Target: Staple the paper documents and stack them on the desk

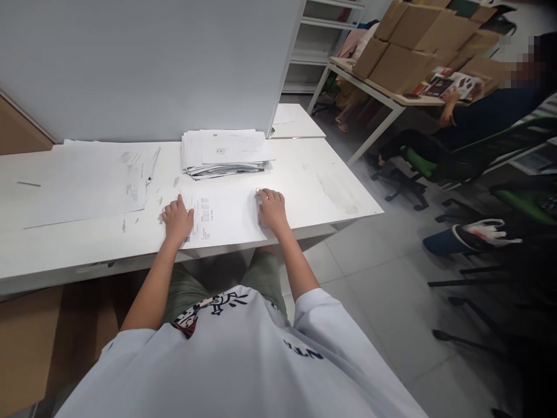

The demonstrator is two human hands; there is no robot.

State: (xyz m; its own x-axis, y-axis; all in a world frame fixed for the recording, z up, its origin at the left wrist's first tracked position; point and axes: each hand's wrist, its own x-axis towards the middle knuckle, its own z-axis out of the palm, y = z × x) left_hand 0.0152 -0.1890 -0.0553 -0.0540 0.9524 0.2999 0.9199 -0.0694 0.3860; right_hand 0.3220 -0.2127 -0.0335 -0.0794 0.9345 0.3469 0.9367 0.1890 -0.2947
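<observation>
Sheet [226, 216] lies flat near the desk [331, 191] front edge, just before the paper stack [226, 152]. Left hand [177, 219]: grip released, palm flat on sheet's left edge. Right hand [272, 209]: curled at sheet's right edge, can't tell if grip is clenched.

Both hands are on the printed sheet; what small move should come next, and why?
Probably slide the printed sheet toward the paper stack: left hand and right hand rest on its opposite edges, and the stack lies just behind it.
</observation>
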